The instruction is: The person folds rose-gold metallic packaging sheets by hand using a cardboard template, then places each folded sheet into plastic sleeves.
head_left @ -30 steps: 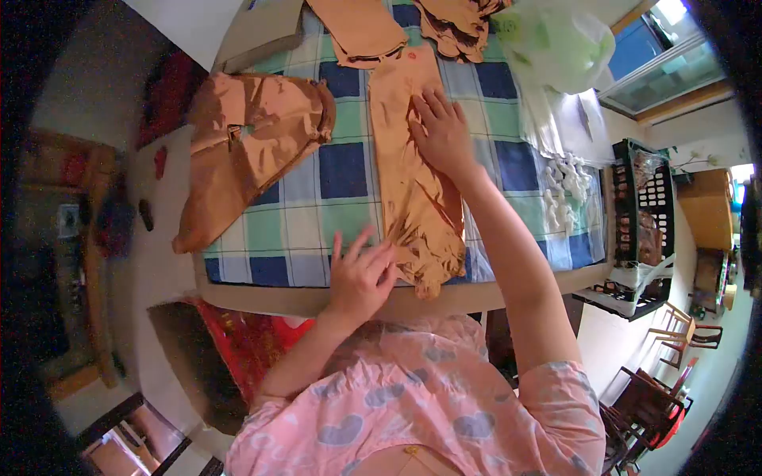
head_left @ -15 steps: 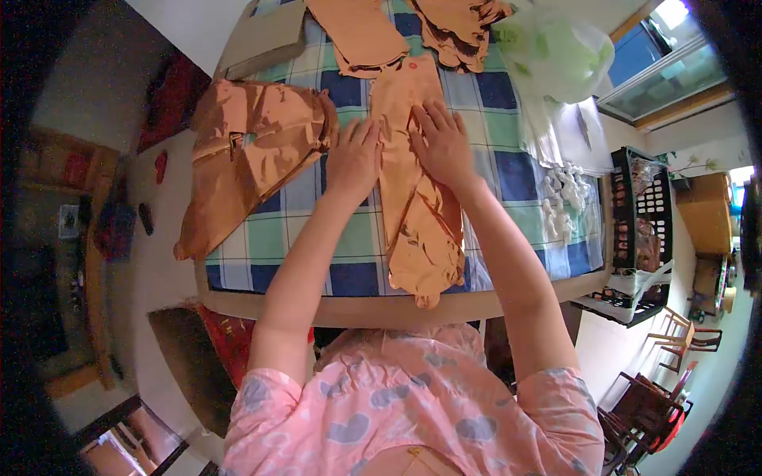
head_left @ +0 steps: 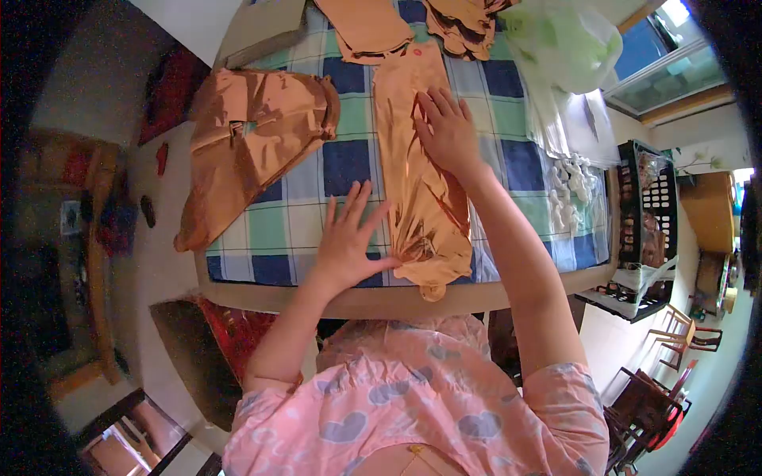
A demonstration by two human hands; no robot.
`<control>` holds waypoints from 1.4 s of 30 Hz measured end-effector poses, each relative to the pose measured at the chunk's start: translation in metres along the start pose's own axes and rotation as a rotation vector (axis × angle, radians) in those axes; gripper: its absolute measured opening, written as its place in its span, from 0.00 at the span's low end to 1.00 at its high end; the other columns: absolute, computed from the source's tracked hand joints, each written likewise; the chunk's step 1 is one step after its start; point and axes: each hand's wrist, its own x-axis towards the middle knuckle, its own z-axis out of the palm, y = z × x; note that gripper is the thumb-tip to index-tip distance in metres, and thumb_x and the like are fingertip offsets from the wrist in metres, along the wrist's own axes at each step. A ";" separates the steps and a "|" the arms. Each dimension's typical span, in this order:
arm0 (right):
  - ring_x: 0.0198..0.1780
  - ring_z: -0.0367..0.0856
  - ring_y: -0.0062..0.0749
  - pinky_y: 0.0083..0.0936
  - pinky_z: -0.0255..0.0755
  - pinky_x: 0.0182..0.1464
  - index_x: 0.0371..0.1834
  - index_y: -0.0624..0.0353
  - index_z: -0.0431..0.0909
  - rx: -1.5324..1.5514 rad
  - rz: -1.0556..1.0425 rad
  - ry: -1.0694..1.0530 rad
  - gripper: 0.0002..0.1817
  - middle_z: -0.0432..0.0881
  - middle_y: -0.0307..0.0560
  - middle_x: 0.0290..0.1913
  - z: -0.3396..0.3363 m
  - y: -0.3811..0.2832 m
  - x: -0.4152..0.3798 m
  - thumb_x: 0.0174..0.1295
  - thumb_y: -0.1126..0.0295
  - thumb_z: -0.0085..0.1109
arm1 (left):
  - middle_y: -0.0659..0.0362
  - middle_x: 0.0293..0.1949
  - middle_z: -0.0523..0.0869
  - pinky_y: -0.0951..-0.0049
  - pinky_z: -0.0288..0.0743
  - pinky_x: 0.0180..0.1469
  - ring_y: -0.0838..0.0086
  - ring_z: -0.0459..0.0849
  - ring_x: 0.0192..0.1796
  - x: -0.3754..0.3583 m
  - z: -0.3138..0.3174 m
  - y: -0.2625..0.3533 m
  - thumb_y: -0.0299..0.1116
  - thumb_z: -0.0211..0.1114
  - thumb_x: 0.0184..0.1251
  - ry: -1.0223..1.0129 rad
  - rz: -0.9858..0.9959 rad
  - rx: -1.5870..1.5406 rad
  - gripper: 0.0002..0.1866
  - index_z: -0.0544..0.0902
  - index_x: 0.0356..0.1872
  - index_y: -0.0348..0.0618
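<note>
A long strip of shiny orange foil (head_left: 409, 119) lies down the middle of the checked tablecloth (head_left: 341, 166). My right hand (head_left: 446, 131) presses flat on its upper half with the fingers spread. My left hand (head_left: 347, 238) rests open beside the crinkled lower end of the strip, the thumb touching the foil's left edge near the table's front edge.
A heap of crumpled orange foil (head_left: 246, 139) lies at the left. Flat orange pieces (head_left: 367, 28) are stacked at the back, next to a cardboard box (head_left: 262, 28). A green-white plastic bag (head_left: 559, 47) and white scraps (head_left: 567, 186) sit right; a black crate (head_left: 643, 214) stands beyond.
My left hand has slid from the upper part of the strip down to its lower end near the front edge. My right hand has stayed pressed on the strip.
</note>
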 end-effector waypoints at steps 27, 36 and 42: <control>0.59 0.75 0.35 0.32 0.69 0.61 0.59 0.63 0.74 1.174 0.477 -0.440 0.17 0.78 0.49 0.58 -0.065 0.002 -0.051 0.68 0.69 0.53 | 0.48 0.70 0.63 0.54 0.45 0.75 0.57 0.54 0.75 0.139 0.026 -0.016 0.45 0.53 0.69 0.248 0.046 0.125 0.31 0.65 0.68 0.38; 0.43 0.81 0.23 0.22 0.74 0.48 0.45 0.64 0.82 1.070 0.363 -1.059 0.08 0.85 0.41 0.39 -0.175 -0.004 -0.111 0.66 0.75 0.56 | 0.48 0.69 0.64 0.53 0.48 0.74 0.55 0.57 0.73 0.138 0.022 -0.014 0.43 0.55 0.66 0.271 0.057 0.047 0.30 0.67 0.66 0.36; 0.45 0.80 0.26 0.25 0.74 0.48 0.43 0.65 0.81 0.846 0.189 -0.428 0.09 0.83 0.46 0.42 -0.075 0.012 0.049 0.62 0.76 0.59 | 0.46 0.68 0.64 0.51 0.49 0.73 0.54 0.56 0.73 0.137 0.018 -0.011 0.44 0.55 0.68 0.319 0.076 0.047 0.30 0.66 0.67 0.37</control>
